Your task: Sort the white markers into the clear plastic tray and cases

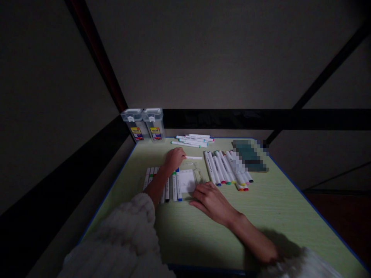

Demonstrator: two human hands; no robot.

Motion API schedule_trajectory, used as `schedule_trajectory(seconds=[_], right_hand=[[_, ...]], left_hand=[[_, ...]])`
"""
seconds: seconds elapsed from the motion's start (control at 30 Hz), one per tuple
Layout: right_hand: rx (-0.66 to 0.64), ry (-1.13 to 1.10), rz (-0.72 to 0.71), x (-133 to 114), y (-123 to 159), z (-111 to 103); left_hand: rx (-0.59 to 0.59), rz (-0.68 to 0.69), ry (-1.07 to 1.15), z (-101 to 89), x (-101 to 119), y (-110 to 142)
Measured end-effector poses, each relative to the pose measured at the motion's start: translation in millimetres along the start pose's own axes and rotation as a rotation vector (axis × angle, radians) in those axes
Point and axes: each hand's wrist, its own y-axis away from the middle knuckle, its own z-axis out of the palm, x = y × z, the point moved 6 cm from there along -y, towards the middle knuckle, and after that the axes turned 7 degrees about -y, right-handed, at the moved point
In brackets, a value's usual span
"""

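Observation:
My left hand (174, 157) is closed with its fingertips on one end of a white marker (194, 157), which points to the right above the table. Under my left forearm lies a clear plastic case (199, 173) with a row of white markers (174, 187) in it, their ends green, blue, black and other colours. A white sheet (187, 180) shows in the case's right part. At the case's near right corner my right hand (209, 199) grips its edge, fingers bent over it and thumb toward me. My left arm covers part of the row.
Right of the case, several loose markers (222, 168) lie side by side; another group (191, 141) is at the back. Two lidded clear boxes (143, 125) stand at the back left. A dark green flat item (252, 156), partly pixelated, lies at the right. Walls surround the table (278, 220).

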Motion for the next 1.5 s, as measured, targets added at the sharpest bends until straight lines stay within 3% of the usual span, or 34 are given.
schedule_trajectory(seconds=[0.23,0.5,0.7,0.9,1.17,1.37,1.5], right_hand=[[-0.006,-0.018,-0.015,-0.9,0.4,0.1],[-0.012,-0.019,-0.011,-2.0,0.8,0.4],[-0.012,-0.042,-0.021,-0.8,0.6,1.5],[-0.034,-0.050,-0.029,0.7,0.4,4.5],[-0.036,-0.091,-0.025,3.1,-0.1,3.3],[-0.117,-0.106,-0.024,-3.5,-10.1,-8.0],[-0.100,-0.083,0.063,-3.6,-20.5,-13.4]], left_hand=[[0.122,-0.100,0.049,-21.5,-1.4,7.0],[0.304,-0.331,0.579,-42.9,-16.6,21.0],[0.240,-0.438,0.885,-36.7,-22.0,42.0],[0.161,-0.515,1.150,-24.7,-12.8,66.6],[0.088,-0.557,1.269,-15.2,-3.3,79.4],[0.075,-0.527,1.345,-17.2,5.3,81.2],[0.075,-0.539,1.409,-16.5,7.0,83.4]])
